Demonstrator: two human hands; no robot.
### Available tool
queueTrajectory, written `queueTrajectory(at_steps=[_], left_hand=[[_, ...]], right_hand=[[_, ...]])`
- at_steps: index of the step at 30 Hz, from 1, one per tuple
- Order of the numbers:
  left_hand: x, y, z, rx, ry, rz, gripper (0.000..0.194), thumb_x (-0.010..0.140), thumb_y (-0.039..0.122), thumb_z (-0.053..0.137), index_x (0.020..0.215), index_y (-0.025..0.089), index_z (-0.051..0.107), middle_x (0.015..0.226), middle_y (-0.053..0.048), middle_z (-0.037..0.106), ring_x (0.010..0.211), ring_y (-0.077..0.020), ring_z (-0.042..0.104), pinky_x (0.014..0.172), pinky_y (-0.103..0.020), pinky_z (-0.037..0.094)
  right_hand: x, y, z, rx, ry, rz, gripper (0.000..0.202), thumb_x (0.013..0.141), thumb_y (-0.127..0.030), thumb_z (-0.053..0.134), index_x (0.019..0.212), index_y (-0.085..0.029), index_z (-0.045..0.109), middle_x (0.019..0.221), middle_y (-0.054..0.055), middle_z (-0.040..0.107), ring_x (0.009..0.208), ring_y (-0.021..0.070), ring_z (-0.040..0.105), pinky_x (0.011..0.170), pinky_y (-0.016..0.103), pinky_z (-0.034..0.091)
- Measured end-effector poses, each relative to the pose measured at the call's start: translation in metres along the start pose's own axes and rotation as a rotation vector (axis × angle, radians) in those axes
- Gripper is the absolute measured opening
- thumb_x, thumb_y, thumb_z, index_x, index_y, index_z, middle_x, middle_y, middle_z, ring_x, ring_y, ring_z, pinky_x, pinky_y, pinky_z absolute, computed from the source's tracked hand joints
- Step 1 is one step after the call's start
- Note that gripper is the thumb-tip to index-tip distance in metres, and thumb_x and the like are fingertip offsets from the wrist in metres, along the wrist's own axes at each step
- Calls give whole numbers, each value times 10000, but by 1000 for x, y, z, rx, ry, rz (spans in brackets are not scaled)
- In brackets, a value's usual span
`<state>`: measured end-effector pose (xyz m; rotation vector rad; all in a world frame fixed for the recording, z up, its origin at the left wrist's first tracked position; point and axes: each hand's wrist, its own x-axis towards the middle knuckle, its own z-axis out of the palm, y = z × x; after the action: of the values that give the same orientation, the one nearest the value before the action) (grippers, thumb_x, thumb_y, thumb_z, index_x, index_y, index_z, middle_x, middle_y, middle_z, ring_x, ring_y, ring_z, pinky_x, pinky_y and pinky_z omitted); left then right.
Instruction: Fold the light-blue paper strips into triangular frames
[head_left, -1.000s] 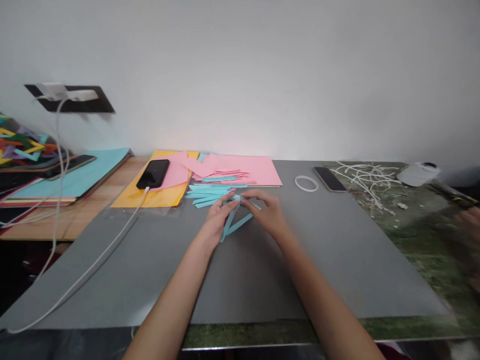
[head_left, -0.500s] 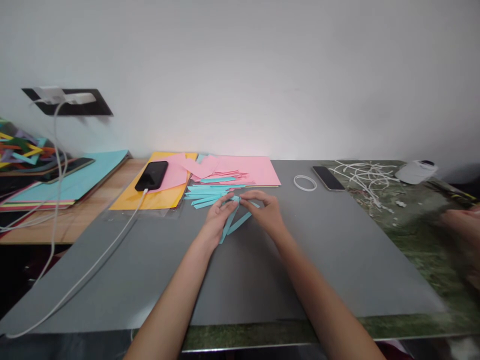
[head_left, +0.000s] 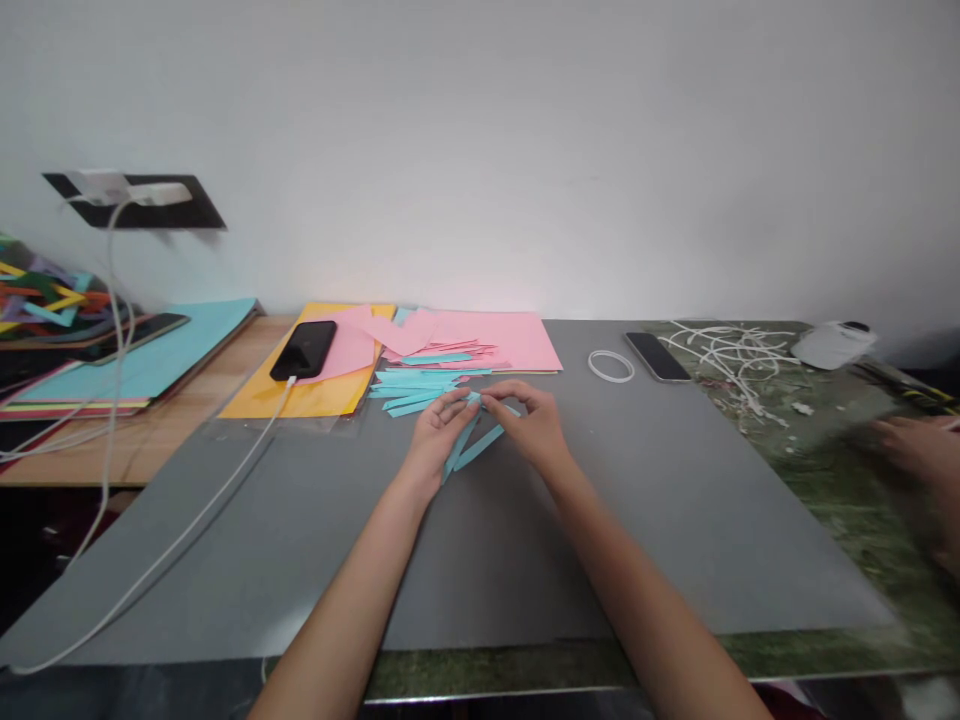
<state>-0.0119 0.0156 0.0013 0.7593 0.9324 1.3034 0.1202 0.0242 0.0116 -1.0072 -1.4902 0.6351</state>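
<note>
Both my hands meet over the grey sheet, pinching light-blue paper strips between their fingertips. My left hand is closed, thumb and fingers pressed on the strips from the left. From the right, my right hand is closed on the same strips, thumb against forefinger. The strips' ends hang down between the hands and spread apart; where they join is hidden by the fingers. Just behind my left hand lies a pile of loose blue strips, with pink strips beyond it.
A grey sheet covers the table. A cabled black phone rests on yellow paper at left. Pink paper lies behind. To the right are a white ring, another phone, tangled white cord and another person's hand.
My hands stay in place on the strips, with the left fingers shifting slightly. The hanging strip ends have moved a little. The other person's hand at right has shifted slightly left.
</note>
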Motion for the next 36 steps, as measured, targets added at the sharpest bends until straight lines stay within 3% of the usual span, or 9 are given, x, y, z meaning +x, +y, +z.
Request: queueTrajectory(at_steps=[7, 14, 22, 30, 36], left_hand=[[-3, -3, 6, 40, 43, 53, 346, 574, 280, 765, 880, 159, 655, 831, -35, 700, 696, -117, 632, 736, -250, 476], [-1, 2, 5, -32, 119, 7, 348, 526, 267, 795, 831, 166, 660, 737, -8, 696, 681, -110, 639, 749, -244, 482], [-2, 3, 6, -52, 109, 50, 364, 524, 251, 796, 849, 165, 658, 764, -13, 700, 764, -122, 647, 798, -247, 465], [-6, 1, 9, 2, 194, 197, 275, 555, 246, 772, 798, 161, 675, 810, -28, 704, 813, -130, 641, 829, -258, 450], [-4, -2, 8, -18, 160, 132, 268, 554, 257, 775, 790, 167, 683, 809, -23, 706, 820, -137, 640, 812, -254, 461]], right_hand=[[-2, -2, 2, -5, 26, 1, 81, 729, -244, 603, 717, -204, 673, 738, 32, 671, 722, 167, 628, 694, 308, 504], [-1, 0, -1, 5, -95, -58, 105, 721, -268, 629, 804, -229, 680, 830, 34, 693, 841, 180, 637, 785, 336, 504], [0, 0, -2, -117, -80, -239, 74, 748, -249, 601, 789, -229, 659, 806, 23, 690, 798, 171, 633, 776, 332, 483], [-4, -3, 5, -32, -39, -183, 118, 761, -251, 585, 826, -244, 684, 800, 32, 686, 792, 174, 635, 750, 332, 502], [-4, -3, 6, 79, -3, -69, 120, 754, -257, 604, 822, -253, 702, 808, 31, 676, 775, 168, 631, 729, 320, 513]])
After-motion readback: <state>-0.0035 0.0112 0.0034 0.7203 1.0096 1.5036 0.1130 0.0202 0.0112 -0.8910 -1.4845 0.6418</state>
